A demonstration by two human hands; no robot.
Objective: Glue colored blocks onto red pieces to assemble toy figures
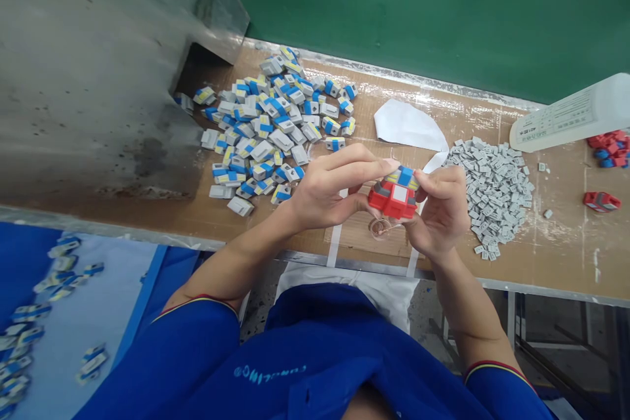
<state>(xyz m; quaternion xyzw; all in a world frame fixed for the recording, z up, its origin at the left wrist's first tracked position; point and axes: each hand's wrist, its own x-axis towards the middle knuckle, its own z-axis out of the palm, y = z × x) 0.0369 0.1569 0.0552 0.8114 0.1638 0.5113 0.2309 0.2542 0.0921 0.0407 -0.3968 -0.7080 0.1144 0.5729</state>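
Both bare hands close together at lower centre of the frame, clamped from opposite sides on one small red plastic toy piece with blue and yellow panels on top, held in the air just above a wooden workbench. Longer axis of the piece running roughly across the frame, tipped slightly up toward the right, with the blue-and-yellow top angled toward the far edge of the bench. Left hand on the left end, fingers reaching over the top; right hand on the right end, curled fingers pressing in from that side. Neither hand clearly nearer, the piece sitting about midway between the two palms. Just below it, a small coil of copper wire, its link to the piece hidden by the fingers. Upper centre, left of the hands, a loose heap of grey-and-blue plastic parts; right of the right hand, a heap of tiny grey plastic pieces. Between the heaps, a sheet of white paper. Far right, a few red-and-blue parts, a red toy car and a labelled white plastic bottle. Upper left, a dull metal chute opening onto the bench. Blue sleeves at the bottom edge.
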